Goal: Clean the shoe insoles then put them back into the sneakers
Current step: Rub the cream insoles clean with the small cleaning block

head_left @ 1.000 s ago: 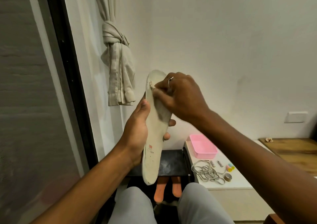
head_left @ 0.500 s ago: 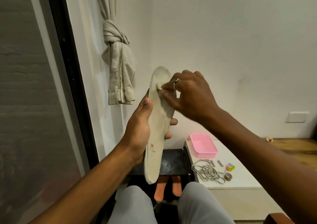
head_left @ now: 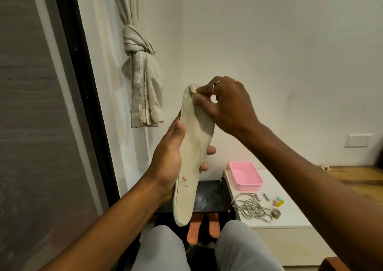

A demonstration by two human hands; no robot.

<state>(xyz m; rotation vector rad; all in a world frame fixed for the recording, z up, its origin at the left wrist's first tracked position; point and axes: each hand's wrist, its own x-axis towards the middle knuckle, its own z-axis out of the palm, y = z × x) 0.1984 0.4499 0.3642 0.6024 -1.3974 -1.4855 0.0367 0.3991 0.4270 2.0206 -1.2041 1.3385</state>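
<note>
A pale beige shoe insole [head_left: 192, 158] stands almost upright in front of me, toe end up, with a small red label near its heel. My left hand [head_left: 167, 162] grips it round the middle, thumb on the near edge and fingertips showing past the far edge. My right hand [head_left: 226, 104] pinches a small whitish wad of cloth [head_left: 192, 89] and presses it against the insole's toe end. Two orange shapes [head_left: 202, 228] that look like insoles or soles lie low between my knees. No sneakers are in view.
A white low cabinet [head_left: 290, 219] at right carries a pink tray [head_left: 245, 175], a tangle of grey laces [head_left: 249, 207], two small tubes, a tape roll and small coloured items. A knotted curtain [head_left: 143, 84] hangs at left beside a dark window frame. A black stand [head_left: 209, 196] sits below the insole.
My right hand has moved the cloth wad up the insole, from below the toe to its very tip. The left hand keeps the same grip.
</note>
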